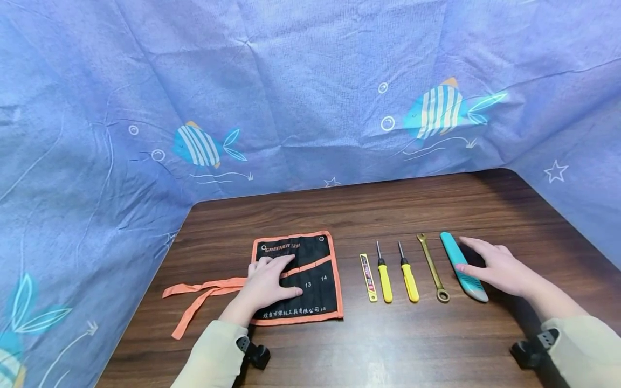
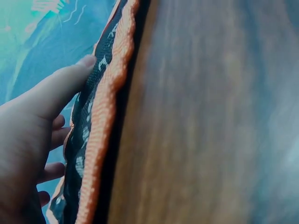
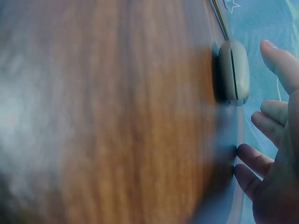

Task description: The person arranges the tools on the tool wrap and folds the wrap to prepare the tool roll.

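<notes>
- Black tool pouch (image 1: 312,293) with orange edging: it lies flat on the dark wood-grain table (image 1: 402,345), left of the row of tools, its printed face up. The numbers 13 and 14 show on its lower part, with white lettering below them.
- Left hand (image 1: 268,283): over the pouch's left half, thumb and fingers spread apart and slightly bent, grasping nothing. Whether the fingertips press on the fabric I cannot tell.
- Two orange straps (image 1: 208,285) run out from the pouch's left side across the table.
- Turquoise utility knife (image 1: 453,253): at the right end of the row, slanting, its grey end toward the person.
- Right hand (image 1: 499,268): at the knife's right side, thumb well apart from the fingers and reaching over the knife in the head view. The right wrist view shows a gap between thumb and knife; nothing is gripped.
- Wrench (image 1: 430,264): just left of the knife, ring end toward the person.
- Two yellow-handled screwdrivers, one (image 1: 408,275) beside the wrench, the other (image 1: 384,280) further left, tips pointing away.
- Narrow yellow strip (image 1: 368,277) with a printed label: between the screwdrivers and the pouch.
- Blue fish-print cloth (image 1: 310,97) hangs behind the table.
</notes>
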`<state>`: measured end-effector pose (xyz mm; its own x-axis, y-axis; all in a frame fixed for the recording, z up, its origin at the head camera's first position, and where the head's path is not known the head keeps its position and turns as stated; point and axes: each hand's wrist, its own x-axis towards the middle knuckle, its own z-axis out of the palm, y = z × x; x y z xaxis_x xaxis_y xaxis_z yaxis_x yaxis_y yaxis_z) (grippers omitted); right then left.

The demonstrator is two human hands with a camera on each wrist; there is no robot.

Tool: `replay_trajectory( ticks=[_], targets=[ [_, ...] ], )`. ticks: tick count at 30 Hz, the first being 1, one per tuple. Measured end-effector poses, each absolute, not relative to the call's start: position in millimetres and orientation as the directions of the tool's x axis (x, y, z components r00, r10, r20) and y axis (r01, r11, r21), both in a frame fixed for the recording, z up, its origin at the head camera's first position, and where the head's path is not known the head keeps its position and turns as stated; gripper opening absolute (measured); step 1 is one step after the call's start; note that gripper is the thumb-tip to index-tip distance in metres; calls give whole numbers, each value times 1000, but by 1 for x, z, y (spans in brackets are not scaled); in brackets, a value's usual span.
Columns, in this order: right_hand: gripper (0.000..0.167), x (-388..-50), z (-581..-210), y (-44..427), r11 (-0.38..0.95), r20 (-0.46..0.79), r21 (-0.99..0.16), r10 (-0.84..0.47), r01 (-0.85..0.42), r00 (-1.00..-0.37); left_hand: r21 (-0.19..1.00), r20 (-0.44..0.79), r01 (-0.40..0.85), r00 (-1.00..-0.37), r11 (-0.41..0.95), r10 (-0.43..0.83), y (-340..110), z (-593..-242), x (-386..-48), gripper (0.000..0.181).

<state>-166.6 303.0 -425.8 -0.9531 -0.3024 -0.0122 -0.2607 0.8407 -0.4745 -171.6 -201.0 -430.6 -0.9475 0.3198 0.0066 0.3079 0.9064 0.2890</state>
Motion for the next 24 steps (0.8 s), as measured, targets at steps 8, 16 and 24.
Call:
replay_trajectory(
  ticks=[8,16,24],
  targets=[
    [77,-164,-426,304,844,-15,-476,-287,-245,-958,320,-28,319,-938,892,345,-201,-434,-177,83],
    [79,-164,-427,305,845,-17,-474,-288,-246,-957,357,-150,341,-898,870,414,-208,-429,-188,83],
    [79,-164,-427,304,846,-25,-480,-280,-234,-960,397,-148,340,-893,853,425,-212,-424,-188,86]
  ],
)
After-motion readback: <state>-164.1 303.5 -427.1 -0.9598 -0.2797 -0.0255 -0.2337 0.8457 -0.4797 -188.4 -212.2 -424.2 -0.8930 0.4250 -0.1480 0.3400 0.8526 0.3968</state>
